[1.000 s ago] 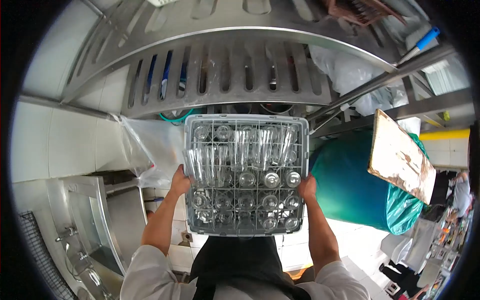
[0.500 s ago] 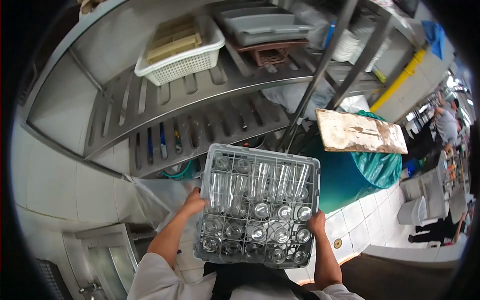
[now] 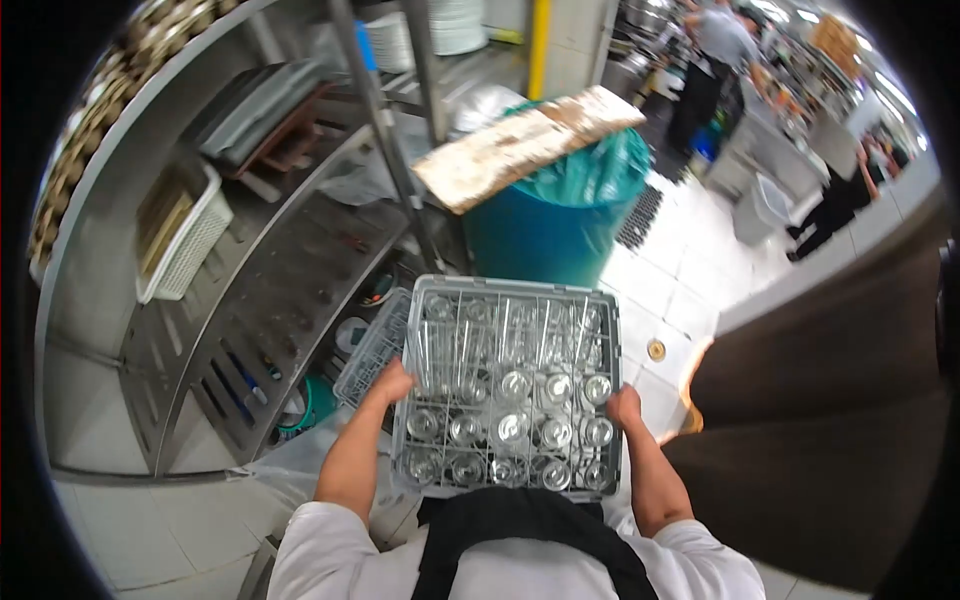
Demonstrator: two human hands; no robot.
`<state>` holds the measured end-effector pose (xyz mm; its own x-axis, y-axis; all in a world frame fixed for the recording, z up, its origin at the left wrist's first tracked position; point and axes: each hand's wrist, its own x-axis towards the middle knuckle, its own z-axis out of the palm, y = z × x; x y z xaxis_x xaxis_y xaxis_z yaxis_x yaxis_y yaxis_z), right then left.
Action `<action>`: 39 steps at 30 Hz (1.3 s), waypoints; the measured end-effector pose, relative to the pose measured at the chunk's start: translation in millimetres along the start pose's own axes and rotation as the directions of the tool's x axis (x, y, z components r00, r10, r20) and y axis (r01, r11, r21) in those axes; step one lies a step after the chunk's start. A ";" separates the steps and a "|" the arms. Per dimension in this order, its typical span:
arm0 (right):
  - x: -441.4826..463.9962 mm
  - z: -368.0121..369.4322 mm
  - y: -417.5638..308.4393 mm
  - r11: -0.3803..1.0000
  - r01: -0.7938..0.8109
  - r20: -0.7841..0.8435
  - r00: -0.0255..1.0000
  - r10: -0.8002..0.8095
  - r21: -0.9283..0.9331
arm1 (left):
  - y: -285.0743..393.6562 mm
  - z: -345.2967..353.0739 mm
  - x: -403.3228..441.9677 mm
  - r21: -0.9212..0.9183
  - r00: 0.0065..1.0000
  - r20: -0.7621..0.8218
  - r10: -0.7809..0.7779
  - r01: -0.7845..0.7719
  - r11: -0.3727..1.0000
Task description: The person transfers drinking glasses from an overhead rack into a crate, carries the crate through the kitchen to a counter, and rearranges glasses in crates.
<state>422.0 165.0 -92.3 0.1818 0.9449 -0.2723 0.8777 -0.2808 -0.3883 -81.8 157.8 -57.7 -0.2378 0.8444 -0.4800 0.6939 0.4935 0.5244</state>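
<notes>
Between my two hands is a grey glass rack (image 3: 612, 340), carried in front of my apron. Clear drinking glasses (image 3: 515, 385) fill its compartments, several with their round ends facing up and taller ones in the far rows. My left hand (image 3: 392, 382) grips the rack's left side. On the opposite side, my right hand (image 3: 624, 404) is closed on the rim. The fingertips of both hands are partly hidden by the rack.
Just beyond the rack stands a blue bin (image 3: 530, 235) with a green liner and a worn board (image 3: 530, 145) across it. Slotted metal shelves (image 3: 290, 265) run along the left. Another grey rack (image 3: 370, 350) sits low there. A dark brown surface (image 3: 820, 420) is at right. People (image 3: 725, 50) stand farther back.
My view has swung to the right, so the shelves now lie farther left and the bin is straight ahead. The rack has stayed in both hands.
</notes>
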 end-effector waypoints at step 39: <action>66.2 -204.6 272.2 0.717 -0.674 -0.041 0.723 0.690 0.179 | 439.7 230.7 151.8 0.288 0.800 0.436 0.413 -0.559 0.778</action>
<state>763.6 185.5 -35.9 0.7550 0.4963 -0.4285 0.4274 -0.8681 -0.2524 344.0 454.9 -62.2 0.3929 0.7883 -0.4735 0.8682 -0.1483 0.4735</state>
